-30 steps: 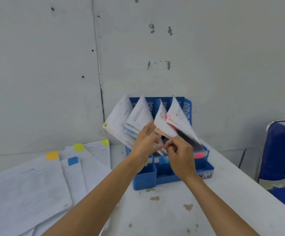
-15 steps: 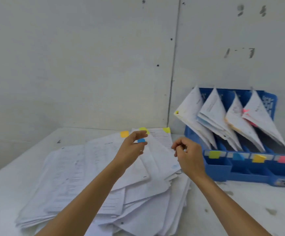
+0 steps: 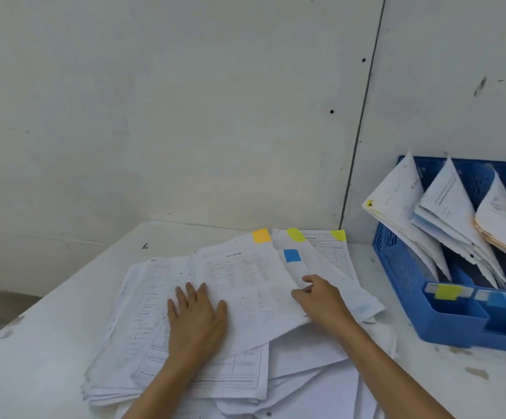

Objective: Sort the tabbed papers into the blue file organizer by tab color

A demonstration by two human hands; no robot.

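Observation:
A loose pile of white papers [image 3: 203, 370] lies on the table, with an orange tab [image 3: 261, 235], a blue tab [image 3: 292, 255] and two yellow tabs [image 3: 296, 234] showing at its far edge. My left hand [image 3: 196, 320] lies flat on the top sheet, fingers straight. My right hand [image 3: 321, 299] pinches the right edge of the sheet with the orange tab. The blue file organizer [image 3: 403, 267] stands at the right, holding several slanted bundles of paper, with yellow and blue labels on its front.
The white table [image 3: 43, 343] meets a grey-white wall [image 3: 185, 101] behind the pile. The table's left edge runs diagonally at the lower left. Small brown stains mark the tabletop in front of the organizer.
Both hands have come down from the air onto the pile: the left now lies flat on the top sheet, the right has taken a sheet's edge. The view has swung left.

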